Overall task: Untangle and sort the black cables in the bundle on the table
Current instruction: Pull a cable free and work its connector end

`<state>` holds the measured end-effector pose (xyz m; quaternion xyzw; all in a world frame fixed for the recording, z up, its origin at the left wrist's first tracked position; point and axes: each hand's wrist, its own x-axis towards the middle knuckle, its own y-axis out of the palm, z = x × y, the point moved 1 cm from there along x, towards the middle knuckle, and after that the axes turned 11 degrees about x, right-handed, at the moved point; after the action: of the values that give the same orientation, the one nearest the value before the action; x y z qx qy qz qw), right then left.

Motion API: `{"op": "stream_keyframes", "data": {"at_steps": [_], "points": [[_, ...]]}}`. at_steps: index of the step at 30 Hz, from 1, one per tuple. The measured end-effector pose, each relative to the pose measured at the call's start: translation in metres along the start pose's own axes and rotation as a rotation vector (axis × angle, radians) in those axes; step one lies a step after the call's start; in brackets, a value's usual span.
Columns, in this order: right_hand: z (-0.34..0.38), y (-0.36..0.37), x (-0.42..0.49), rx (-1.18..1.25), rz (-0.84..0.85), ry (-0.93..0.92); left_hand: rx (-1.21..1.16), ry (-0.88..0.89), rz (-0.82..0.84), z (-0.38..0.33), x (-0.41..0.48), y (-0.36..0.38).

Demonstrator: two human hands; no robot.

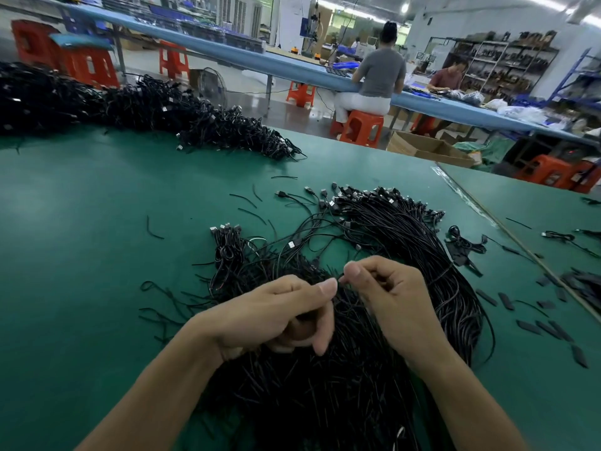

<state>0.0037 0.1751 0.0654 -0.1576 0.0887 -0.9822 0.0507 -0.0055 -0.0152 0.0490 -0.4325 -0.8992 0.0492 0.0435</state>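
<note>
We are working at a green-matted table (97, 222) in a factory hall, with a long blue workbench (227, 56) and orange stools (361, 128) standing beyond it. The cable bundle (406, 249) is lying just in front of us, its long axis curving from far to near, connector ends pointing away. Our left hand (276, 314) and right hand (387, 294) are hovering over it, each pinching thin strands with curled fingers.

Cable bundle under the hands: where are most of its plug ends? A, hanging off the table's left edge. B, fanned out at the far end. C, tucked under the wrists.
B: the plug ends cluster at the far end of the cable bundle, away from the person.
</note>
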Motion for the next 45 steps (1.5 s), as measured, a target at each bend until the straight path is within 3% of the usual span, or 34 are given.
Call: {"op": "stream_keyframes", "data": {"at_steps": [2,4,8,10,13,15,17,21,24,28,33,35,38,39,41,42,45], "points": [[0.002,0.009,-0.001,0.074,0.063,0.069,-0.195,0.097,0.018,-0.008,-0.001,0.003],[0.003,0.019,-0.004,0.087,0.133,0.137,-0.399,0.162,-0.073,-0.012,0.001,0.005],[0.003,0.027,-0.017,-0.241,0.289,0.163,-0.647,0.225,-0.479,-0.005,0.011,0.0],[0.007,0.03,-0.025,-0.296,0.395,0.183,-0.472,0.212,-0.688,0.004,0.014,-0.003],[0.02,0.032,-0.029,-0.39,0.468,0.146,0.014,0.21,-0.893,0.012,0.015,-0.002],[0.029,0.03,-0.025,-0.44,0.425,0.03,0.282,0.189,-0.865,0.011,0.015,0.001],[0.037,0.022,-0.017,-0.416,0.295,-0.077,0.388,0.127,-0.705,0.006,0.014,0.006],[0.041,-0.001,-0.004,-0.264,0.058,-0.124,0.114,-0.034,-0.387,-0.005,0.008,0.017],[0.037,-0.003,-0.001,-0.11,-0.003,-0.09,-0.048,-0.005,-0.237,-0.011,0.003,0.024],[0.019,0.007,-0.008,0.023,0.02,0.111,-0.39,0.093,-0.224,-0.016,0.002,0.02],[0.011,0.023,-0.024,-0.208,0.297,0.194,-0.654,0.263,-0.399,-0.014,0.006,0.013],[0.014,0.026,-0.028,-0.346,0.392,0.146,-0.524,0.285,-0.542,-0.009,0.01,0.012],[0.028,0.024,-0.028,-0.493,0.403,0.054,0.009,0.238,-0.789,-0.001,0.011,0.011],[0.033,0.022,-0.026,-0.502,0.37,0.024,0.179,0.2,-0.802,0.0,0.011,0.011],[0.039,0.014,-0.021,-0.454,0.256,-0.026,0.394,0.125,-0.702,0.0,0.009,0.016],[0.04,0.01,-0.018,-0.42,0.204,-0.044,0.394,0.084,-0.63,-0.001,0.009,0.019],[0.044,0.002,-0.014,-0.334,0.174,-0.078,0.104,-0.053,-0.416,-0.008,0.009,0.026]]}}
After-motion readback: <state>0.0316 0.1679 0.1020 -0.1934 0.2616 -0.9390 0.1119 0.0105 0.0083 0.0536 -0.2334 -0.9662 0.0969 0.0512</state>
